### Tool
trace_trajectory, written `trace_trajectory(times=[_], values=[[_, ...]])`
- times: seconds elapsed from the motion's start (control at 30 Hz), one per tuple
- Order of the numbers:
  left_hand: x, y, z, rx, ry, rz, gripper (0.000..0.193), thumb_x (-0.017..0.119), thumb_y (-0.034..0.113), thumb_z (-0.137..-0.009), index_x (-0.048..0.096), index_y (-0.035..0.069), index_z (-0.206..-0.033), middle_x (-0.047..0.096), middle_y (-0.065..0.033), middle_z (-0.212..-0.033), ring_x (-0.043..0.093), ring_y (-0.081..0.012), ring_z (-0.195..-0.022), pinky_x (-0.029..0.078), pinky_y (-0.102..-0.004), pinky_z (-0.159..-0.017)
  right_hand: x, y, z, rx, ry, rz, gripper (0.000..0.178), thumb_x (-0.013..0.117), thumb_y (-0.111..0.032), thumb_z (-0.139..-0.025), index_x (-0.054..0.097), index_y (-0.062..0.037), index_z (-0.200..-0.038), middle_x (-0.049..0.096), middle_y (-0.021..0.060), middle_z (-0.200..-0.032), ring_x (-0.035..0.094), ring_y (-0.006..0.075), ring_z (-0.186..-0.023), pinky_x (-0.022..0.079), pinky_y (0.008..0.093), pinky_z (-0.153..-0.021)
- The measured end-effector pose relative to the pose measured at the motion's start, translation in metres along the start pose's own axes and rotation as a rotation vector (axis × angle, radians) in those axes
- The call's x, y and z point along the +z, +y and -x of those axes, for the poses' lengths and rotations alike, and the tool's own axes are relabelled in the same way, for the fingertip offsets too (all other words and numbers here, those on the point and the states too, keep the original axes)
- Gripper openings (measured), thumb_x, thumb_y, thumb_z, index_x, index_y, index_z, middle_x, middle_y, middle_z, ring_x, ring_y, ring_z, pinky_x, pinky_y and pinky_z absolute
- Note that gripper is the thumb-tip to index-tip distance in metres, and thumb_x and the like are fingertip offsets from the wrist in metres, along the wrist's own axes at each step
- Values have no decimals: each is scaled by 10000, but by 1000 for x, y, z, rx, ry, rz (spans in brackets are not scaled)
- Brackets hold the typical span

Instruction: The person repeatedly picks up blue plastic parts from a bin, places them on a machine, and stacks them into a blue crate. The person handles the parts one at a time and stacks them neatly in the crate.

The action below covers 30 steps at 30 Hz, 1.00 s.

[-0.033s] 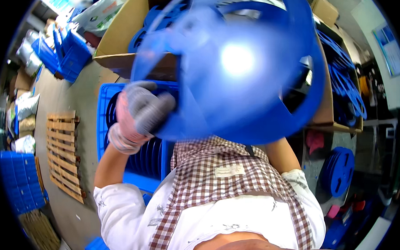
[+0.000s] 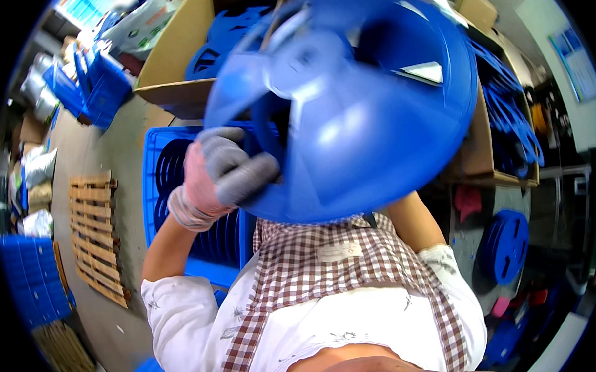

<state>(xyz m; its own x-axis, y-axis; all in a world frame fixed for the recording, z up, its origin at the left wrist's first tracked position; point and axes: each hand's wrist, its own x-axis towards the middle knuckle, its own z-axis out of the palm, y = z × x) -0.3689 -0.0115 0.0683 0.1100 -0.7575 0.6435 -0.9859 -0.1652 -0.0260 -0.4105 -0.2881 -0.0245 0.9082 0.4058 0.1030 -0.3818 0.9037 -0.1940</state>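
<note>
A large blue plastic reel (image 2: 369,151) with wide cut-outs and a round hub is held up before my chest, tilted and partly blurred. My left hand (image 2: 222,172), in a pink and grey knit glove, is closed on the reel's lower-left rim, fingers curled over the edge. Behind the reel my right hand is hidden; only the right forearm (image 2: 417,224) shows below its edge. Just beyond my left hand is a blue crate (image 2: 150,211) with a row of dark discs (image 2: 226,241) standing on edge inside it.
An open cardboard box (image 2: 165,53) with blue reels stands ahead. Another box (image 2: 490,156) at the right holds more reels. Several blue discs (image 2: 507,247) are stacked at the right. On the left floor lies a wooden pallet (image 2: 96,222), near stacked blue crates (image 2: 35,277).
The reel has turned and tilted, so its hub and cut-outs show more clearly. My left hand has shifted slightly right and down with the rim.
</note>
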Motion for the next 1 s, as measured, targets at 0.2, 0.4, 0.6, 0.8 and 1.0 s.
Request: trace_trajectory(times=[0.2, 0.4, 0.6, 0.8, 1.0], values=[[15, 21, -9, -102, -439, 28, 491, 599, -13, -723, 626, 155, -1183, 590, -147, -1141, 566, -348, -1113, 422, -478, -1021, 1, -2, 13, 19, -486, 18, 800, 491, -584, -900, 238, -117, -1499, 343, 207, -1474, 382, 433, -1309, 451, 467, -1008], [65, 63, -53, -773, -234, 659, 764, 623, 231, -895, 174, 66, -1492, 569, -246, -1221, 568, -347, -1134, 451, -420, -986, 22, 13, 38, -473, -151, 505, 752, 488, -529, -904, 264, -114, -1491, 429, 164, -1347, 454, 334, -1222, 473, 412, -938], [126, 68, -46, -823, 269, 1164, 789, 619, 188, -902, 126, 145, -1516, 591, -140, -1164, 602, -195, -1024, 511, -317, -872, 43, 5, 22, -675, 236, 1295, 695, 487, -478, -911, 299, -132, -1484, 516, 120, -1207, 501, 232, -1173, 472, 371, -913], [121, 48, -17, -781, 469, 1407, 668, 573, 105, -948, 199, 141, -1500, 560, -112, -1215, 580, -174, -1101, 514, -291, -950, 26, -2, 32, -766, 284, 1569, 608, 514, -357, -915, 362, -177, -1475, 489, -13, -810, 521, 79, -801, 463, 260, -743], [123, 54, -26, -747, 530, 1399, 650, 572, 124, -952, 210, 123, -1492, 549, -117, -1231, 572, -178, -1116, 508, -293, -956, 66, 19, 28, -669, 303, 1665, 579, 580, -212, -909, 385, -71, -1435, 592, 143, -1090, 575, 178, -886, 482, 304, -778]])
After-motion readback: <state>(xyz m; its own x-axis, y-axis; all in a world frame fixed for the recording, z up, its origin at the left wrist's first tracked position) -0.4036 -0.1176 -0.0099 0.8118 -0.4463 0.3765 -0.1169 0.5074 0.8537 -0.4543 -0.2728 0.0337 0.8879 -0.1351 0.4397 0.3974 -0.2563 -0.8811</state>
